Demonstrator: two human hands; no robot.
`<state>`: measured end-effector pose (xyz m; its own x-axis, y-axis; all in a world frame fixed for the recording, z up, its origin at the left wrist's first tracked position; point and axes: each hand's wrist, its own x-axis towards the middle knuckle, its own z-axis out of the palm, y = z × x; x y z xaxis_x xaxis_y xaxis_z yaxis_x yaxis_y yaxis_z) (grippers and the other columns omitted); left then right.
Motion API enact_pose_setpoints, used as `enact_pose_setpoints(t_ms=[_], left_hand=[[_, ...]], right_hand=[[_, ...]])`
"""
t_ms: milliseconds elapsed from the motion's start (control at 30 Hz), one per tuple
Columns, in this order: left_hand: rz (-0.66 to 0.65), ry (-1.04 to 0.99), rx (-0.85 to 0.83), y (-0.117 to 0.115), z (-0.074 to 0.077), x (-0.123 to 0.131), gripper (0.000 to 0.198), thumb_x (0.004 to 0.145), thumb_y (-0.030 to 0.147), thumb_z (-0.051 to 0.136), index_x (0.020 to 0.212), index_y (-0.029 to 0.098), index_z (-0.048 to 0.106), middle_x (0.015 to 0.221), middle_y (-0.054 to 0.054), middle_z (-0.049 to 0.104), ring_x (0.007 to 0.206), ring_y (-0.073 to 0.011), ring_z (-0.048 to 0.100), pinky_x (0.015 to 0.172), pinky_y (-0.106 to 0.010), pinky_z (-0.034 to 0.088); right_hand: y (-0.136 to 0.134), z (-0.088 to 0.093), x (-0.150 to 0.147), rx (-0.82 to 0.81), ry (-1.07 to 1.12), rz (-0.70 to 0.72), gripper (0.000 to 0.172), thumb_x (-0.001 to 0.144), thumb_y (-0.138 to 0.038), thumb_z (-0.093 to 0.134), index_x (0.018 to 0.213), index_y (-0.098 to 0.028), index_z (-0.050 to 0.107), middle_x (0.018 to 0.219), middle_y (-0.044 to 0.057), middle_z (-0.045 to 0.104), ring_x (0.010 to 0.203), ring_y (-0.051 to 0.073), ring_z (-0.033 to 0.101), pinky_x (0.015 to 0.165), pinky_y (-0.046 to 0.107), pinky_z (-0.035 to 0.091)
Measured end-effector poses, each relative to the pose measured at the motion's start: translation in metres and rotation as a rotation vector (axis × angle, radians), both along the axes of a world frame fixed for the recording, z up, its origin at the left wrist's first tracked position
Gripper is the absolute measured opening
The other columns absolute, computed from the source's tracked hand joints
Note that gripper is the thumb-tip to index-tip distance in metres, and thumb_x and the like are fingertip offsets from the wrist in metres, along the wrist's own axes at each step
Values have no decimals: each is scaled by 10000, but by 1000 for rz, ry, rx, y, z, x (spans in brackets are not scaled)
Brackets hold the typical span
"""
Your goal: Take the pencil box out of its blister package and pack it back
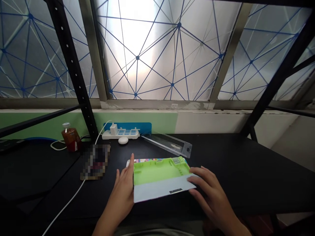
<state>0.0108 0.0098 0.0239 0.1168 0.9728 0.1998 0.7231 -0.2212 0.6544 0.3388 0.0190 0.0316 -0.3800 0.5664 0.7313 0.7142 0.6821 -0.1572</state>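
Black counter (pixel 246 164); green tray (pixel 159 170) near its front edge
Left hand (pixel 123 193), right hand (pixel 209 193): fingers open, touching tray's 2 ends

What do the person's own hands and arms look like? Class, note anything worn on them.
The left hand and the right hand are both bare, with no gloves, rings or watch to be seen. The forearms are uncovered down to the picture's lower edge, so no sleeve shows.

Open black table (pixel 258 167) fills the right of the frame. Left of centre, a power strip (pixel 123 132), clear plastic sleeve (pixel 167 144), bottle (pixel 71 137) and white cable (pixel 65 205) stand in the way. The green tray (pixel 157 172) blocks the lower centre.
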Motion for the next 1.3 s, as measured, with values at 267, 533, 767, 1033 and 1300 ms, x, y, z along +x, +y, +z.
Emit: enact_pose_setpoints(t_ms=[267,533,767,1033,1300], left_hand=[[124,-20,-35,4,0,4,1142,884,485,678,1648,269,-143,1532,-159,533,1506,-402,373,1221,-696,1],[117,-26,-53,10,-3,0,1127,876,470,677,1645,281,-125,1532,-114,562,1522,-353,363,1227,-672,-30],[22,-61,49,16,30,13,896,977,392,566,1665,300,1,1560,-124,528,1497,-348,414,1220,-603,242],[-204,-4,173,140,78,33,482,995,355,685,1440,234,544,1547,-122,499,1338,-338,552,1091,-590,462],[-143,105,181,197,37,12,322,1021,353,656,1312,220,627,1366,-100,628,1119,-257,671,938,-471,580]], right_hand=[[27,-9,6,-462,66,-125,507,1030,-489,525,1483,-267,472,1466,127,602,1303,295,622,1051,461,552],[27,-30,2,-357,35,-168,584,986,-459,598,1499,-205,482,1441,160,640,1293,325,636,1050,501,554],[33,-12,14,-253,107,-256,529,983,-433,580,1455,-196,539,1357,147,701,1160,308,719,927,416,622],[103,39,26,-250,-62,-382,482,980,-437,577,1391,-195,648,1197,134,774,1027,332,749,847,431,594],[125,25,1,-282,-261,-382,475,1012,-423,511,1409,-194,638,1131,148,749,1012,315,703,837,378,534]])
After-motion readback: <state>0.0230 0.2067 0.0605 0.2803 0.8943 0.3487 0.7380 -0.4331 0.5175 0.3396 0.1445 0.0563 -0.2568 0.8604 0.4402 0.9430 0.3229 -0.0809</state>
